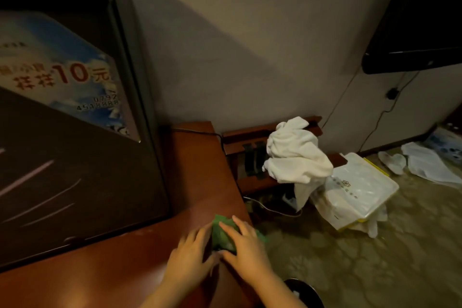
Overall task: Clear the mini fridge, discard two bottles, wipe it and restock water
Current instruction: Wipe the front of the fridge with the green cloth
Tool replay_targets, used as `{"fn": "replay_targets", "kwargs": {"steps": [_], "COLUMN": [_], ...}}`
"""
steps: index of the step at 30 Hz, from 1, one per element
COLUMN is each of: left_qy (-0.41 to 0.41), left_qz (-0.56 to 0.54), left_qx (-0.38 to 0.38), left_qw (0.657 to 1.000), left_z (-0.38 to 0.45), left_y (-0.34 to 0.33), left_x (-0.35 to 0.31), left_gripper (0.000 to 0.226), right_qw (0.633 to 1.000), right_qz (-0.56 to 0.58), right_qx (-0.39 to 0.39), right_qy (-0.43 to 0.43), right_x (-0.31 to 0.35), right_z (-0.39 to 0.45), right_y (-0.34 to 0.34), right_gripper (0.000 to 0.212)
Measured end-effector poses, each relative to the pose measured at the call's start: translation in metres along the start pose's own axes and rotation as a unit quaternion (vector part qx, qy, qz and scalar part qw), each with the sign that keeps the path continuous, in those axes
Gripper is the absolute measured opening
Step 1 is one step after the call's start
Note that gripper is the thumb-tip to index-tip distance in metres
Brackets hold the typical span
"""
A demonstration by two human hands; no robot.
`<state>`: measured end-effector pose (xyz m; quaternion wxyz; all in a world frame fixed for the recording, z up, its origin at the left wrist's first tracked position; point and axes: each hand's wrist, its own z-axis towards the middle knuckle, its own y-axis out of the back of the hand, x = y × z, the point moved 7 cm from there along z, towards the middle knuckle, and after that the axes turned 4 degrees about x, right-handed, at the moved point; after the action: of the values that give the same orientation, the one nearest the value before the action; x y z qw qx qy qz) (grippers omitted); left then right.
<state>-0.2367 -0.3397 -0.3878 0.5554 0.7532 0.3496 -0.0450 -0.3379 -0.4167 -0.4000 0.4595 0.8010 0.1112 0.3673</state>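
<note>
The dark mini fridge [82, 157] stands at the left on a reddish wooden cabinet top [200, 170], its door bearing a blue poster with red characters. A folded green cloth [222, 232] lies near the cabinet's right edge. My left hand [190, 255] rests beside the cloth with its fingers touching the cloth's left side. My right hand [246, 247] lies flat on top of the cloth, pressing it down. No bottles are in sight.
A black bin [303, 292] sits below the cabinet edge at the bottom. White towels [295, 157] hang over a low wooden rack. A white plastic bag [357, 190], slippers and linen lie on the patterned carpet. A dark TV [422, 32] hangs on the wall with cables below.
</note>
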Motion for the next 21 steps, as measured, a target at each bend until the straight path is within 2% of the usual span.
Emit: {"fn": "replay_targets", "kwargs": {"steps": [3, 6, 10, 16, 21], "left_qy": [-0.009, -0.013, -0.001, -0.011, -0.028], "left_qz": [0.012, 0.006, -0.002, 0.004, -0.014], "left_qx": [0.001, 0.004, 0.002, -0.038, -0.125], "left_qw": [1.000, 1.000, 1.000, 0.999, 0.992], "left_z": [0.004, 0.007, 0.004, -0.028, -0.084], "left_y": [-0.006, -0.008, 0.000, 0.049, 0.118], "left_x": [0.011, 0.017, 0.021, 0.036, 0.057], "left_gripper": [0.067, 0.067, 0.070, 0.073, 0.071], "right_qw": [0.998, 0.995, 0.994, 0.992, 0.971], "right_qz": [-0.062, -0.075, -0.081, 0.039, 0.127], "right_qx": [-0.026, -0.058, -0.065, -0.115, -0.199], "right_qy": [-0.016, -0.016, -0.025, -0.036, 0.043], "right_x": [-0.001, 0.001, 0.007, 0.026, 0.097], "right_z": [0.008, 0.009, 0.010, -0.009, -0.034], "right_y": [-0.006, -0.002, 0.000, 0.012, 0.044], "right_gripper": [0.049, 0.042, 0.036, 0.029, 0.028]}}
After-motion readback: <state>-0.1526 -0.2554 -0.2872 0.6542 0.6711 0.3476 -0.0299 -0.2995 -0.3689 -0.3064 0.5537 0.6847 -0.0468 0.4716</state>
